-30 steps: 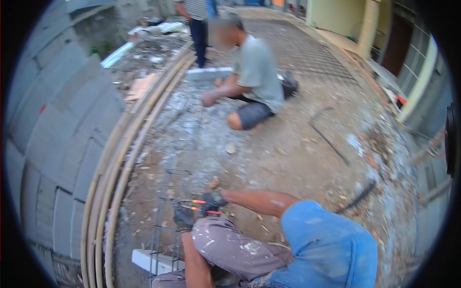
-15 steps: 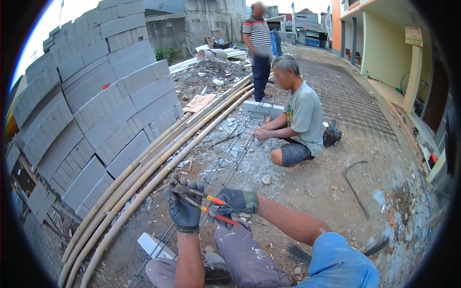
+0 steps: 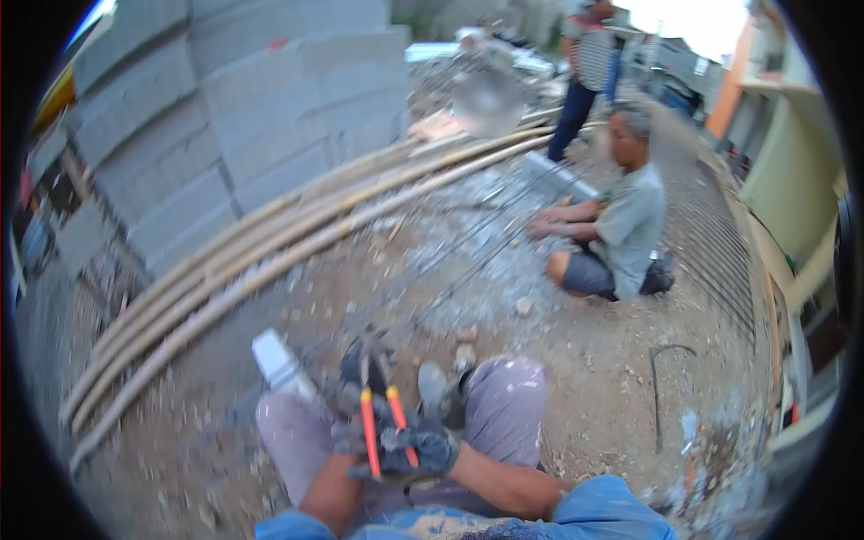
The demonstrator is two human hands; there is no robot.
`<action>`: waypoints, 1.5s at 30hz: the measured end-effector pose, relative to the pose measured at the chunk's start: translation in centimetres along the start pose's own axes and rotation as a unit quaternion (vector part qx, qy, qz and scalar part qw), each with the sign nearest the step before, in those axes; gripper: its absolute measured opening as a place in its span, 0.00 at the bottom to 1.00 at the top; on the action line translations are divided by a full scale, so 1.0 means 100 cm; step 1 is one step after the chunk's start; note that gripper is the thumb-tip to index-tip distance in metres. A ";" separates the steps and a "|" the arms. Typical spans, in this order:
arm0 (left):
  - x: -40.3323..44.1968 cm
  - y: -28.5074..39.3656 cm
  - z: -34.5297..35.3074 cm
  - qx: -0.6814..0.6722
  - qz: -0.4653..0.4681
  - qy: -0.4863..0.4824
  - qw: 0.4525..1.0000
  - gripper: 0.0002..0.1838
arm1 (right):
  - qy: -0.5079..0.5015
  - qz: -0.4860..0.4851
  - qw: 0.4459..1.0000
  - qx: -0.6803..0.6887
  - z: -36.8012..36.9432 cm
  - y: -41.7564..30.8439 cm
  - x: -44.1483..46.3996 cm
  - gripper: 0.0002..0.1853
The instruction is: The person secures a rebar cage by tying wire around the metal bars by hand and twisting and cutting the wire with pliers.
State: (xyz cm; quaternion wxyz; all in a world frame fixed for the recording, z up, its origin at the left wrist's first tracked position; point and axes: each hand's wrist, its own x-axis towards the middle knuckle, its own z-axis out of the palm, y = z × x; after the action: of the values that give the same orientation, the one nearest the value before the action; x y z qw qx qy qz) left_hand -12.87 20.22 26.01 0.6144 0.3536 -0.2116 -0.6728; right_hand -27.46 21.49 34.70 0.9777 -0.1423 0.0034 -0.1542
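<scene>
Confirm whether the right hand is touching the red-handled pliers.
Touching. The head view shows the gloved right hand at the grip end of the red-handled pliers, its fingers against the handles.

Your plier handles [image 3: 370,434] show red with yellow bands; your gloves [image 3: 423,450], dark grey; your trousers [image 3: 510,396], mauve, white-flecked; your sleeve [image 3: 614,506], blue. Stacked blocks [image 3: 297,103]: grey. Long poles [image 3: 301,245]: tan. Standing person's shirt [image 3: 591,56]: striped.

Left of me: block stack [image 3: 270,99] | before it: long poles [image 3: 328,216], curving ahead | beyond my left knee [image 3: 292,441]: short block [image 3: 282,362] | ahead: rods [image 3: 490,220] on the ground, crouching person [image 3: 634,220] right of them, standing person [image 3: 587,76] behind | right: bent bar [image 3: 656,387], mesh [image 3: 715,247] farther off
</scene>
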 end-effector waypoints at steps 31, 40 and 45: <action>0.027 0.137 -0.162 0.024 0.242 0.297 0.923 0.10 | 0.331 -0.037 0.242 -0.911 -0.294 0.021 0.252 0.26; 0.068 0.103 -0.126 0.298 0.402 0.264 0.824 0.14 | 0.192 0.124 0.954 -0.192 -0.099 -0.048 0.176 0.16; 0.075 0.113 -0.066 0.532 0.460 0.243 0.668 0.18 | 0.184 -0.026 0.925 -0.330 -0.029 -0.062 0.126 0.13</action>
State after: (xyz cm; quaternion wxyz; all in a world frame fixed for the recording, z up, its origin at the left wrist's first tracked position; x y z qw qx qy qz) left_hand -0.30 12.11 28.18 0.5831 0.6294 -0.5128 0.0317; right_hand -17.45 11.26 34.13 0.8532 -0.4264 0.2299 -0.1934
